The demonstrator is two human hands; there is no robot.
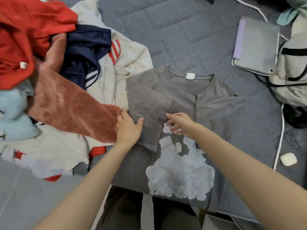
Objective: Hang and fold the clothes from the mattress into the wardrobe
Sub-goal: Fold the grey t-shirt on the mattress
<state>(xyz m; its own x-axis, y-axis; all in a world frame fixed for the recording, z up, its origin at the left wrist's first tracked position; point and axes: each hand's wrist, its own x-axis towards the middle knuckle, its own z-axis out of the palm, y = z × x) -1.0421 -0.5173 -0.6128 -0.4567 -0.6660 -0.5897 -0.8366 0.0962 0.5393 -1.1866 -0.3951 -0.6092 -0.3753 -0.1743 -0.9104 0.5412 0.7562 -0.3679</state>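
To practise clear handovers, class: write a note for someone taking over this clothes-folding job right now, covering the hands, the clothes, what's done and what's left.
Left hand: open, pressing flat the folded-in sleeve of the grey T-shirt.
Right hand: open, over the shirt's chest; contact unclear.
The T-shirt lies print up on the mattress; unsorted pile beside it.
Done: that sleeve folded in.
Left: finish this fold, then the pile. Wardrobe not in view.

Left hand (pixel 128 130): bare.
Right hand (pixel 180 123): bare.
Legs, below both hands: dark grey-brown cloth trousers (pixel 123 211).
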